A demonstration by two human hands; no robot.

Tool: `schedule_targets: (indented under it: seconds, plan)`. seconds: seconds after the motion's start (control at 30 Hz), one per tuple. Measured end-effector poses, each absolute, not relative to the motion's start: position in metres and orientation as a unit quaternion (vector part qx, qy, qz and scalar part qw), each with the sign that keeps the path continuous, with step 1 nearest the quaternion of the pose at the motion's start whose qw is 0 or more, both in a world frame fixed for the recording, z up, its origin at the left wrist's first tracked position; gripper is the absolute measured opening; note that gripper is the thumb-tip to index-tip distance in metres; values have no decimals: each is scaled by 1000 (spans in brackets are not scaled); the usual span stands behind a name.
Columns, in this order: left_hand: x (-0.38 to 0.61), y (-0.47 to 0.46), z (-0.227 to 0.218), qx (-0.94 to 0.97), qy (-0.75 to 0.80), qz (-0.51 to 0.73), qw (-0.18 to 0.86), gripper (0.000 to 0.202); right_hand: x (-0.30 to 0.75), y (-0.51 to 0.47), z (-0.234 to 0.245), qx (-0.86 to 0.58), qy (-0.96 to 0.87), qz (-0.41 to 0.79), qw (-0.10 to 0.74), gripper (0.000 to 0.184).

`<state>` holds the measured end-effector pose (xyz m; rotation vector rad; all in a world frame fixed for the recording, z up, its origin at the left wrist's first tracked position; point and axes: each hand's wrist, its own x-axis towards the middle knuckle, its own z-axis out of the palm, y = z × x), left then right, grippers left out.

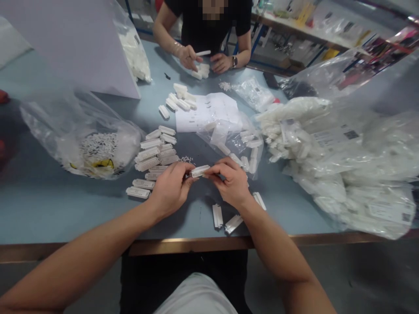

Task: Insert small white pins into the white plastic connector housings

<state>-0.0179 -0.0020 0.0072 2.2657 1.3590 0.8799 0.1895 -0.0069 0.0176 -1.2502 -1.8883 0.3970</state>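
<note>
My left hand (170,188) and my right hand (231,181) meet over the blue-grey table (49,205), fingers pinched on the two ends of one small white plastic connector (200,170). Just left of my left hand lies a pile of several similar white connectors (153,157) in rows. Three more white pieces (229,216) lie on the table under my right wrist. A small scatter of tiny white parts (186,159) sits just beyond the held connector.
A clear bag of small white parts (88,144) lies at left; big bags of white connectors (343,157) fill the right. A paper sheet (209,111) and an open bag (232,139) lie mid-table. Across, another person's hands (206,61) handle white pieces. The table's front edge (196,244) is near me.
</note>
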Motion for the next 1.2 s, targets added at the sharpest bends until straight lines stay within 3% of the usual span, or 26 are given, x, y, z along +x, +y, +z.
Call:
schedule_targets:
  seconds: [0.17, 0.43, 0.6, 0.67, 0.77, 0.97, 1.2]
  plan:
    - [-18, -2, 8, 797, 487, 304, 189, 18, 189, -8, 17, -479, -757, 139, 421, 18]
    - [-17, -2, 11, 801, 487, 281, 205, 18, 189, -4, 21, -540, -671, 288, 419, 8]
    - [-16, -1, 11, 813, 455, 304, 199, 19, 192, 2, 19, -512, -601, 471, 393, 37]
    - [-16, -1, 11, 816, 447, 305, 202, 19, 193, 2, 20, -498, -588, 517, 373, 39]
    - [-17, 0, 12, 811, 454, 299, 216, 18, 193, 2, 21, -505, -589, 520, 358, 36]
    - [-17, 1, 14, 796, 475, 293, 234, 18, 194, 2, 22, -491, -562, 554, 369, 49]
    - [-17, 1, 18, 790, 480, 287, 252, 21, 190, 1, 19, -501, -563, 535, 382, 43]
